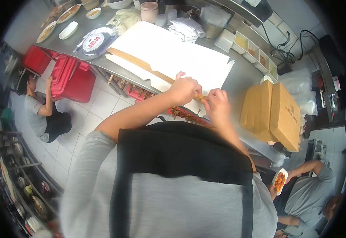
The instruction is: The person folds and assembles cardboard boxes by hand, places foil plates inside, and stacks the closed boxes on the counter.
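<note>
A large white sheet (173,51) lies across the steel counter, with a brown paper-like strip (141,64) along its near edge. My left hand (185,89) is closed on the strip at the sheet's near right part, thumb raised. Close beside it, my right hand (218,104) pinches the same brown strip, a short piece of which shows between the two hands. My fingers hide the rest of that end.
Brown cardboard boxes (285,115) stand on the counter at right, below a row of white containers (240,42). Wrapped paper plates (95,41) lie at left. One person crouches by a red cooler (78,83); another at right holds a food tray (279,181).
</note>
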A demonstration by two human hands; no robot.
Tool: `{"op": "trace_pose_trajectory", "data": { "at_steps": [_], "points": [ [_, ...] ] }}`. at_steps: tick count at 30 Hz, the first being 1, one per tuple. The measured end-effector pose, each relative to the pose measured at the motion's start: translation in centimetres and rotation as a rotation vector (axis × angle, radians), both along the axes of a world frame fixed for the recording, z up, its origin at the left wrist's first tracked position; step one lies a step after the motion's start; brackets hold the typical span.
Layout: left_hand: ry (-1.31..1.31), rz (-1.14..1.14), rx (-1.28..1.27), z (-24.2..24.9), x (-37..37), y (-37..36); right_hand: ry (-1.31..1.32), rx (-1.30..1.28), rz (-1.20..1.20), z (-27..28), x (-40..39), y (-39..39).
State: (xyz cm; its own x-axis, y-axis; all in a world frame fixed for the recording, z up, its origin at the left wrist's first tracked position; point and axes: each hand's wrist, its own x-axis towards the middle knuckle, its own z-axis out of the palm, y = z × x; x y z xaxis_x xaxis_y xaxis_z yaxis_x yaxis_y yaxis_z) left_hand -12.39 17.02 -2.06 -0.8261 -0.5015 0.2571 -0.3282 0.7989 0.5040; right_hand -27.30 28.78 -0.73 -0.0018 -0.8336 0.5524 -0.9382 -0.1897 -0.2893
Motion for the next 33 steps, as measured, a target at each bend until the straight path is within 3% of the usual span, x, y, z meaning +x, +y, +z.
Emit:
{"op": "trace_pose_trajectory", "data": {
  "at_steps": [5,8,10,15,19,21,27,28,33],
  "points": [
    [0.013,0.004,-0.241,-1.7,-0.4,0.6,0.008,0.035,0.007,-1.5,0.1,-0.6],
    [-0.079,-0.013,-0.151,-2.1,0.2,0.3,-0.165,0.075,-0.031,-1.6,-1.5,-0.1],
    [0.037,0.020,-0.173,-1.2,1.5,0.4,-0.284,0.043,-0.066,-0.2,-2.8,0.9],
    [0.208,0.222,-0.209,-0.5,7.0,-1.8,-0.228,-0.005,-0.164,0.1,-5.3,0.8],
    [0.341,0.291,-0.231,-0.1,11.2,-3.5,-0.353,0.132,0.088,-0.4,0.4,-4.4],
    [0.383,0.303,-0.235,0.3,12.3,-3.7,-0.281,0.167,0.256,0.0,4.9,-7.9],
    [0.451,0.370,-0.233,1.7,17.0,-4.7,-0.105,0.331,0.297,-4.4,12.5,-18.1],
    [0.452,0.411,-0.235,2.0,18.4,-5.3,-0.080,0.464,0.264,-3.7,12.8,-18.8],
    [0.447,0.710,-0.251,2.9,26.2,-9.6,-0.137,0.341,0.362,2.6,10.8,-15.5]
  ]
}}
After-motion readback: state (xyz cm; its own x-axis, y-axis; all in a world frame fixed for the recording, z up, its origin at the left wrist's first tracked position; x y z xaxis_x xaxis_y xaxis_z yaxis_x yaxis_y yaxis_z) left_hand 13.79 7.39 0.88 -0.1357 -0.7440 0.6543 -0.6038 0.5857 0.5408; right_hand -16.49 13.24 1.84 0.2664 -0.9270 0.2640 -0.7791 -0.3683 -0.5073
